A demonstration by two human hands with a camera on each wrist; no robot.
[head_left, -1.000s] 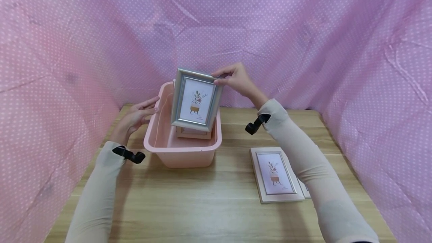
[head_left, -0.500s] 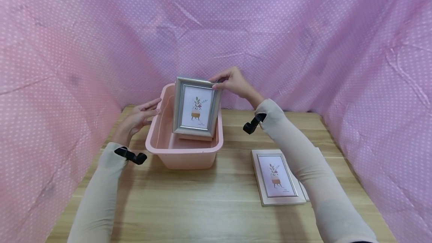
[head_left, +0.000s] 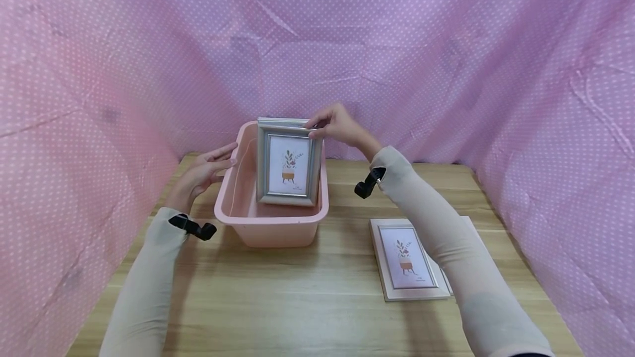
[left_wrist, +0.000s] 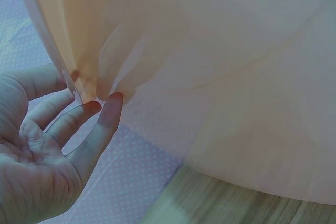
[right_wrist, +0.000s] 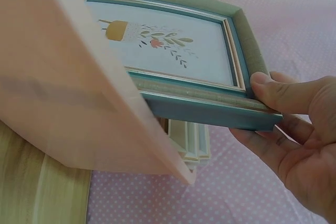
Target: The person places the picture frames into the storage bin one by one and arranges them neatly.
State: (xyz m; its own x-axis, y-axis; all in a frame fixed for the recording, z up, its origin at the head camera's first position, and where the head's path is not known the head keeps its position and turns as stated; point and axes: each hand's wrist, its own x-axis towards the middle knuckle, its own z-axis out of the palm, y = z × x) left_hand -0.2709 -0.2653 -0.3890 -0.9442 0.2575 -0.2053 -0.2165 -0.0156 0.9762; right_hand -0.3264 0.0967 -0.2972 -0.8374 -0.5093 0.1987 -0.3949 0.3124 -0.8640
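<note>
My right hand pinches the top right corner of a silver-blue picture frame, thumb on its face and fingers behind. The frame stands nearly upright inside a pink plastic basin, its plant picture facing me. Several pale picture frames stand behind it, as the right wrist view shows; the head view has just their top edge. At the basin's left side my left hand grips the rim, its thumb over the edge and its fingers under it, against the outer wall.
A white picture frame with a similar plant picture lies on the wooden table at the right. Another pale frame lies beside it, mostly under my right sleeve. Pink dotted cloth surrounds the table at the back and sides.
My right hand has lowered the silver-blue frame further into the basin, bringing it more upright against the frames behind. The left hand stays at the rim.
</note>
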